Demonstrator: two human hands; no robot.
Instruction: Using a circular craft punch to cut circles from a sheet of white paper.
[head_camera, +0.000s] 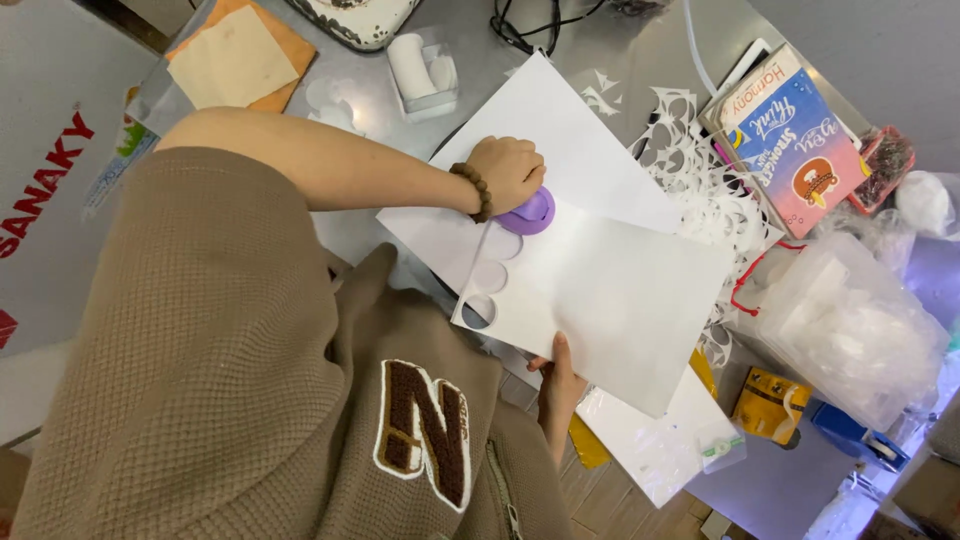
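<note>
Lower centre: right hand (553, 385) is gripping the sheet (610, 290) by its edge, steadying it. Centre: left hand (508, 172) is clenching over the punch (533, 212), pressing down. Judgement: press squarely, keeping the sheet flat and clear of the existing holes (478, 312).

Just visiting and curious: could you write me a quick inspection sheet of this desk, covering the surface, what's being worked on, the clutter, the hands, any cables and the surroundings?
Surface: grey table, mostly covered.
Job's things: white paper sheet with round holes along one edge; purple punch on it.
Clutter: cut paper scraps, colourful booklet, plastic bags, orange and cream sheets.
Hands: left hand presses on the punch; right hand holds the sheet's near edge.
Cables: black cable at the far edge.
Surroundings: wooden floor below.
</note>
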